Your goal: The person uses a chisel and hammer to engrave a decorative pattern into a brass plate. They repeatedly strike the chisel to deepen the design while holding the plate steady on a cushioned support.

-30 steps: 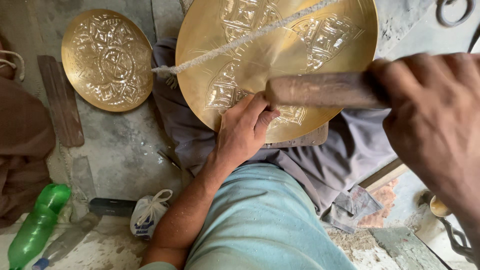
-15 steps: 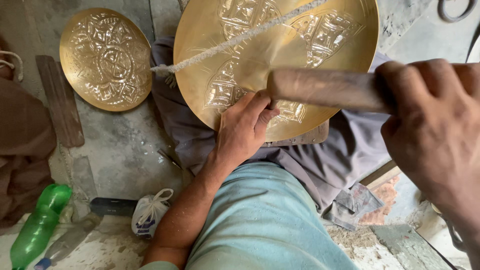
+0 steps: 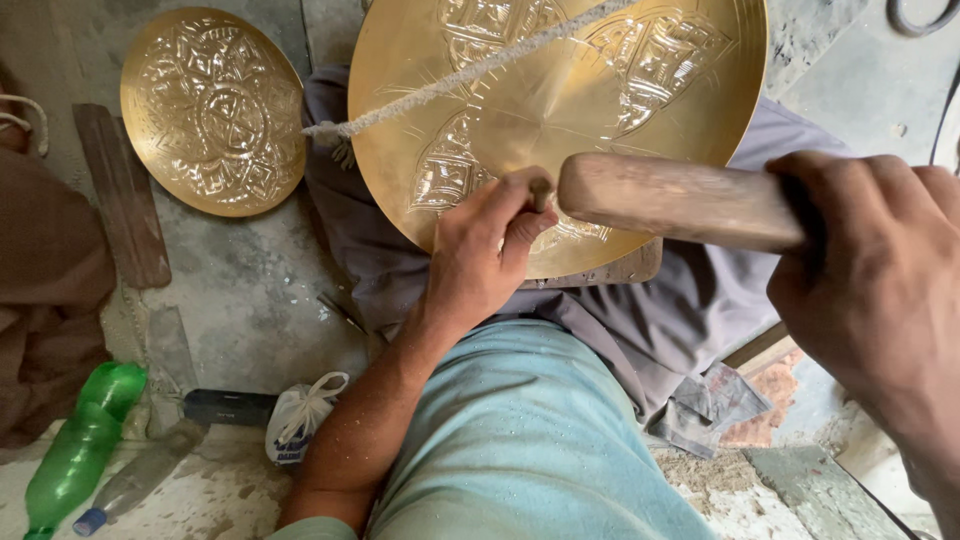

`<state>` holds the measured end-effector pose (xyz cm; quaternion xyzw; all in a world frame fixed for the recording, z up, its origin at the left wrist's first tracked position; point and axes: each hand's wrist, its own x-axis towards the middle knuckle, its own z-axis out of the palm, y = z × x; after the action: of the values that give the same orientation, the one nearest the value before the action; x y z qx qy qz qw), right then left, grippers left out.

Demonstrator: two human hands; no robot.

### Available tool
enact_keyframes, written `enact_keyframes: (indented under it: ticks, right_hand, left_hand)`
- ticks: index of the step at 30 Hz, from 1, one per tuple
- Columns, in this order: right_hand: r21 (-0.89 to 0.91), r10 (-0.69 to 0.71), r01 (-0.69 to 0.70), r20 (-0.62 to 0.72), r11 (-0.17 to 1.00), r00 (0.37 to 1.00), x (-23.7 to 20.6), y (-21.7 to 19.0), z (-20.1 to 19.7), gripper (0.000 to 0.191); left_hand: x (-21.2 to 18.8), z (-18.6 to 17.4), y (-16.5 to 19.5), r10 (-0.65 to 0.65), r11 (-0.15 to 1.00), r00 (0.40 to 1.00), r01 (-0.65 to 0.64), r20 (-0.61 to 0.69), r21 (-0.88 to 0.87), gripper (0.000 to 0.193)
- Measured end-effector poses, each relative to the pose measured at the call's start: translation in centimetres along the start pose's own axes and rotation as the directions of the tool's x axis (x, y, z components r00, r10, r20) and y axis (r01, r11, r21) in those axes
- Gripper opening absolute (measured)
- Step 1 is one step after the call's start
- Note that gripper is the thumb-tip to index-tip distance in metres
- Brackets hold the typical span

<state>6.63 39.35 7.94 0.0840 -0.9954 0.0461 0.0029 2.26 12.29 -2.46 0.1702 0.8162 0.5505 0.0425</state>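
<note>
Far left low: green plastic bottle [image 3: 78, 452] lying on the dusty floor, long axis running lower-left to upper-right, no readable label side; clear bottle [image 3: 130, 480] with a blue cap just beside it, same slant; above them a dark wooden slat [image 3: 125, 195] lying near-vertical; smaller embossed brass plate [image 3: 212, 110] flat on the concrete, finished relief all over; below it a dark flat block [image 3: 228, 407] and a knotted white plastic bag [image 3: 300, 420] with faint blue print, too small to tell more; centre: large brass plate [image 3: 560, 110] resting on grey cloth [image 3: 680, 310] over the lap, tilted toward the camera, relief only in parts, a frayed cord [image 3: 470, 70] stretched across it from lower-left to upper-right; left hand [image 3: 480, 255] lies on the plate's lower rim, fingers clenched round a small punch [image 3: 540, 190], of which only the top end shows, standing roughly upright on the plate; right of that, wooden mallet [image 3: 680, 200], long axis near-horizontal, head end pointing left and sitting just at the punch top, touching or not I cannot tell; right hand [image 3: 880, 300] wrapped tight round its handle end at the frame's right edge.
</note>
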Motion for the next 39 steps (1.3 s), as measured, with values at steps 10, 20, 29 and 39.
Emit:
enact_keyframes:
  ticks: [10, 20, 29, 39]
  right_hand:
    - [0.629, 0.269, -0.211, 0.003, 0.748, 0.963, 2.8, -0.7, 0.4, 0.039]
    - [0.177, 0.006, -0.002, -0.021, 0.984, 1.0, 4.3, -1.4, -1.1, 0.032]
    - [0.454, 0.221, -0.23, 0.073, 0.861, 0.973, 4.8, -1.9, -1.5, 0.036]
    - [0.452, 0.095, -0.119, 0.074, 0.884, 0.993, 5.2, -1.4, -1.0, 0.036]
  left_hand:
    - [-0.1, -0.5, -0.7, -0.007, 1.0, 0.996, 0.005, 0.092, 0.024, 0.022]
    - [-0.2, -0.2, -0.8, -0.003, 0.999, 0.998, 0.001, 0.056, 0.044, 0.025]
    - [0.0, -0.4, -0.7, -0.001, 0.999, 0.998, -0.002, 0.067, 0.047, 0.026]
    - [-0.3, -0.4, -0.9, -0.004, 0.998, 0.998, 0.0, 0.069, 0.066, 0.027]
